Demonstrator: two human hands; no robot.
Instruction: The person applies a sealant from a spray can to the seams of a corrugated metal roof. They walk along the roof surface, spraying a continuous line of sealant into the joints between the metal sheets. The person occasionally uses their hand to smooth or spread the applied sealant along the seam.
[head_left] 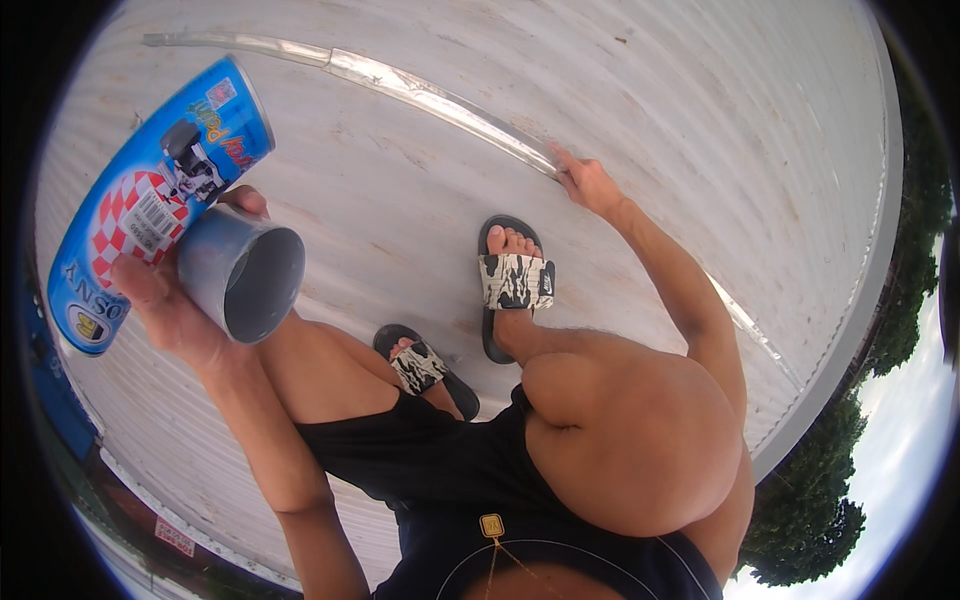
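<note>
Outdoors, probably rooftop: ribbed metal sheeting (pixel 700 120), treetops (pixel 810 510), cloudy sky (pixel 915 400).

the single fisheye view looks steeply down from the wearer's head, over the black top (pixel 450 535) and a bent knee (pixel 640 440), at the ribbed pale roof (pixel 650 120). the left hand (pixel 165 315) is nearer the lens than the right hand (pixel 594 188); trees (pixel 800 510) and sky (pixel 910 400) fill the curved right rim.

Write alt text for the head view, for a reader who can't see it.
The left hand holds a blue can and a hollow grey cylinder, while the right hand touches a long silver strip on a ridged pale surface. Patterned sandals stand below the strip; trees show at right.
</note>
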